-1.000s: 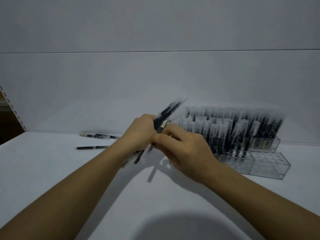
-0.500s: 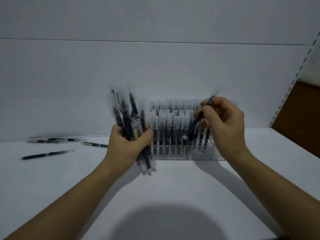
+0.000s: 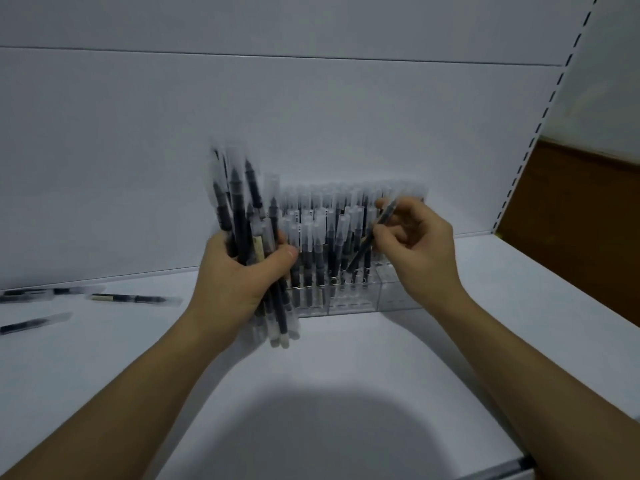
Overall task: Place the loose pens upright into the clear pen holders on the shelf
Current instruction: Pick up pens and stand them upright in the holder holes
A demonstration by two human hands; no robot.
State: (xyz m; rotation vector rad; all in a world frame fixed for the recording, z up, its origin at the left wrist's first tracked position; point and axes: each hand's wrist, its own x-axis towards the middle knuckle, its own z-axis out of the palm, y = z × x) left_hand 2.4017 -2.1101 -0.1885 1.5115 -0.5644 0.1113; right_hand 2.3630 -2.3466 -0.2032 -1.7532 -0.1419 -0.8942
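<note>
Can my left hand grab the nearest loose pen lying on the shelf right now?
Probably not: the left hand grips a full bundle of pens, though nothing blocks the way to the loose pen.

Dim white shelf [image 3: 519, 289], plain back panel [image 3: 242, 109], slotted upright [image 3: 547, 109], brown wall [image 3: 588, 220] beyond.

both bare forearms stretched in from below, left hand [image 3: 242, 275] fisted round a bundle of pens [image 3: 237, 209], thumb across the front, right hand [image 3: 419, 251] raised alongside, fingertips pinching a single pen [image 3: 360, 252]
</note>
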